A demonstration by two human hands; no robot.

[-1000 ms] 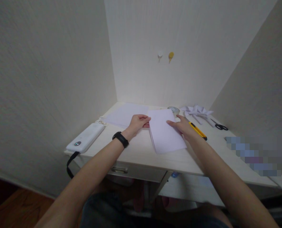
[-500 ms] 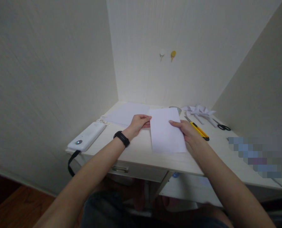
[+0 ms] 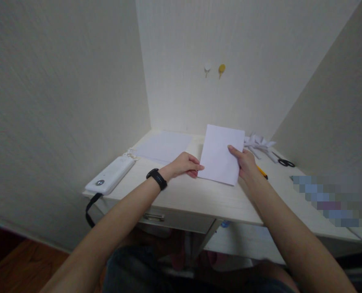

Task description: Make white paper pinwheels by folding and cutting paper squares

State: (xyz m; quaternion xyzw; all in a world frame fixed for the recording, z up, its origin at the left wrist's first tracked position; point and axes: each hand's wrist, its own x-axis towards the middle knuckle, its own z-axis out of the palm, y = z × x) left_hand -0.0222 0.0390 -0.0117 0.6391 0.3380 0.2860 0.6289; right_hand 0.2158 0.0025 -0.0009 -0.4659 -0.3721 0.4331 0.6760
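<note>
Above the white desk I hold a white sheet of paper (image 3: 219, 156), tilted a little clockwise. My left hand (image 3: 185, 163) pinches its lower left corner between thumb and fingers. On the right edge, my right hand (image 3: 243, 160) grips it, thumb on the front face and the other fingers behind. Partly covered by my right hand is a yellow utility knife (image 3: 262, 172), with only its handle end showing. Further back lies a bundle of folded white paper strips (image 3: 257, 142), part of it hidden behind the sheet.
More white paper (image 3: 165, 144) lies at the back left of the desk (image 3: 181, 199). A white power bank-like device (image 3: 111, 176) with a black strap rests by the left edge. Black scissors (image 3: 286, 162) lie at right, near a blurred-out patch (image 3: 327, 201). Two hooks (image 3: 221, 69) are on the wall.
The paper has been raised, shifted right and turned clockwise. My left hand has moved from its upper left edge to its lower left corner. The utility knife is now mostly covered.
</note>
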